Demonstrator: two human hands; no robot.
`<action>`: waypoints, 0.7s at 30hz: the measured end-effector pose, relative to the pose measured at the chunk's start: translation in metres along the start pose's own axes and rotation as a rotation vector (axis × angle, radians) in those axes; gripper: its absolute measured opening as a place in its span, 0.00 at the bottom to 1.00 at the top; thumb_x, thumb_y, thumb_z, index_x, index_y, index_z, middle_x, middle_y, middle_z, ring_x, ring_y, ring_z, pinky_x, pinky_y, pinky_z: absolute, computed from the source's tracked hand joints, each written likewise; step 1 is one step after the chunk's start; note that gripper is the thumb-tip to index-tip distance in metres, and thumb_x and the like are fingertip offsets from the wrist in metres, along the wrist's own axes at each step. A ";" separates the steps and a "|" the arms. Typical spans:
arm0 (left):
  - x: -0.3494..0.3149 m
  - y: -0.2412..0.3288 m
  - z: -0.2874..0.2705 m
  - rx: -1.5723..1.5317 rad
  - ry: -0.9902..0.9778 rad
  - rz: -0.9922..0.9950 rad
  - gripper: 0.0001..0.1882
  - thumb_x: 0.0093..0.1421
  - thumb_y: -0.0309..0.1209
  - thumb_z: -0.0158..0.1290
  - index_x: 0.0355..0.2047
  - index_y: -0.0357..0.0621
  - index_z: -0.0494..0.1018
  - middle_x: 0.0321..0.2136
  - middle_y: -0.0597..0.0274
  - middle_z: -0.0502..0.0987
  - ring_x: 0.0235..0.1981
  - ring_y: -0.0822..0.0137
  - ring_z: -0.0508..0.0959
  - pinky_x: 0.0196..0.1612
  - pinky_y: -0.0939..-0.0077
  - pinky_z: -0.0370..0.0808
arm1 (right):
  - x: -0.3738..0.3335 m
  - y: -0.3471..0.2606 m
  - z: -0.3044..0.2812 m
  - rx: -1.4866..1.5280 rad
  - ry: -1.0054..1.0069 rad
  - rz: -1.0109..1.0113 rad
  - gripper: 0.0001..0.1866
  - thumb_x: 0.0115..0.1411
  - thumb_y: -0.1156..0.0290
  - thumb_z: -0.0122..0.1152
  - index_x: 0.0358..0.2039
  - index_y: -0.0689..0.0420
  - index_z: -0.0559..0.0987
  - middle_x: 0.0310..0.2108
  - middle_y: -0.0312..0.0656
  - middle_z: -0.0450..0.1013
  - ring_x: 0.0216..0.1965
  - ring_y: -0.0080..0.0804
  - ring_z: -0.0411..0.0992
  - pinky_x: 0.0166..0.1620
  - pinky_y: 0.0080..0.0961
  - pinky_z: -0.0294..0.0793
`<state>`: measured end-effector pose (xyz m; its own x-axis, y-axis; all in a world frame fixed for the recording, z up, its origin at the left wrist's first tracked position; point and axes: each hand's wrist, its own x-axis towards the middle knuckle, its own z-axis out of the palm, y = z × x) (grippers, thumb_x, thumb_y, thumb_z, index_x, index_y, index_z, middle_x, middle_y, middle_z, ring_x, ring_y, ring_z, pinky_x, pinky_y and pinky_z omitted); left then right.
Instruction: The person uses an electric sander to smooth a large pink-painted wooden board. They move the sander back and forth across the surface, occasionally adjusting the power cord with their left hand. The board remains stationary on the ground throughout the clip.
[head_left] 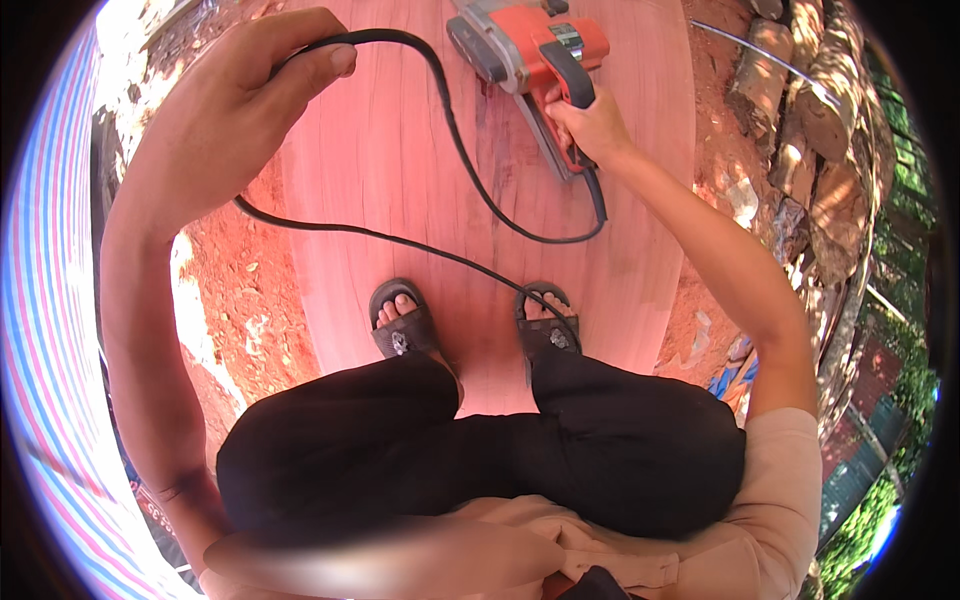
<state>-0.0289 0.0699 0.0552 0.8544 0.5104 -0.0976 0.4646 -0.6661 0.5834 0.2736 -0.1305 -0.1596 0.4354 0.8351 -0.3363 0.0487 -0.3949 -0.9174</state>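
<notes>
At the far left my left hand (262, 95) is raised, thumb and fingers closed on the black power cord (447, 95). From there the cord hangs in a loop and runs to the rear of a red and grey electric planer (535, 60). My right hand (597, 128) wraps round the planer's rear handle, and part of those fingers is hidden behind the grip. The planer rests at an angle on a wide reddish wooden board (385, 180). Another stretch of cord crosses the board from below my left wrist to my right foot.
My sandalled feet (405, 325) stand on the board. Reddish soil (240, 300) lies along both sides. Stacked logs (790, 110) line the right, with green plants behind. A striped blue, pink and white sheet (45, 280) hangs at the left.
</notes>
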 end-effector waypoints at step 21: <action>-0.056 -0.004 -0.101 0.379 -0.090 -0.072 0.09 0.76 0.28 0.49 0.50 0.37 0.75 0.33 0.46 0.79 0.27 0.47 0.77 0.35 0.57 0.72 | -0.098 0.012 0.101 -0.043 0.448 -0.018 0.08 0.57 0.71 0.66 0.36 0.59 0.84 0.28 0.42 0.82 0.31 0.33 0.81 0.38 0.32 0.78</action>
<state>-0.1023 0.0988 0.1399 0.8259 0.5241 -0.2077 0.5623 -0.7927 0.2356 0.1408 -0.1784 -0.1592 0.7797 0.5979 -0.1862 0.0934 -0.4050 -0.9095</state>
